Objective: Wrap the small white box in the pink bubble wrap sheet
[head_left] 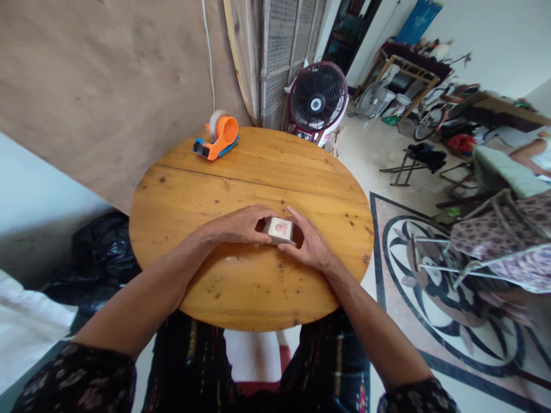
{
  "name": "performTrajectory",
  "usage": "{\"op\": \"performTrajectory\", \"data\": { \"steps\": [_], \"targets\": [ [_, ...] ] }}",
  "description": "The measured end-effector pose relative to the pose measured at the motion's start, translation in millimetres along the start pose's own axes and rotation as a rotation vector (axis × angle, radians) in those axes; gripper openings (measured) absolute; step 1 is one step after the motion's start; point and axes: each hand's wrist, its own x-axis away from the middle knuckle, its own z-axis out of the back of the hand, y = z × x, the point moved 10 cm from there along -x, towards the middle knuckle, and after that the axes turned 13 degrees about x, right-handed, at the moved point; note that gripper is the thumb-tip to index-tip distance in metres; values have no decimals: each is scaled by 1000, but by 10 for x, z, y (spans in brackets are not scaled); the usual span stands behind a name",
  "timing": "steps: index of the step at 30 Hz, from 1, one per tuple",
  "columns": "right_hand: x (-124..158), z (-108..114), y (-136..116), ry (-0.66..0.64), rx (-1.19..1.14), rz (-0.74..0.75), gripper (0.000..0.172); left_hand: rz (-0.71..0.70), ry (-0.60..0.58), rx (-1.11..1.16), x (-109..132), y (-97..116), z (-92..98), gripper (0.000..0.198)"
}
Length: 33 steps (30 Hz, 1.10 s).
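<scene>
Between my two hands, near the middle of the round wooden table [258, 287], is a small pale box [280, 229] with a reddish print on its top face and a glossy, wrapped look. My left hand [243, 225] grips it from the left, thumb in front and fingers behind. From the other side my right hand [309, 244] closes on it the same way, its thumb at the near edge. The box's underside is hidden, so I cannot tell whether it rests on the wood.
An orange tape dispenser [224, 137] with a roll of tape stands at the table's far left. Behind the table is a fan [317, 97]. A black plastic bag [92, 252] lies at the left. A folding stool [407, 166] and a patterned chair [495, 229] are to the right.
</scene>
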Motion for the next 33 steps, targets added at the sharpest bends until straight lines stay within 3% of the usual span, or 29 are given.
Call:
{"op": "performTrajectory", "data": {
  "steps": [5, 9, 13, 16, 26, 33],
  "targets": [
    [42, 149, 8, 97, -166, -10, 66, 16, -5, 189, 28, -99, 24, 70],
    [75, 223, 180, 241, -234, -147, 50, 169, 192, 320, 55, -305, 213, 57],
    [79, 173, 268, 245, -241, -210, 48, 240, 337, 332, 87, -390, 337, 41],
    [68, 143, 240, 195, -257, -181, 53, 275, 340, 294, 93, -392, 333, 35],
    [-1, 20, 42, 26, -219, -12, 95, 276, 276, 254, 87, -282, 263, 29],
    [-16, -47, 75, -5, -165, -46, 94, 235, 250, 204, 44, -245, 251, 25]
  ]
}}
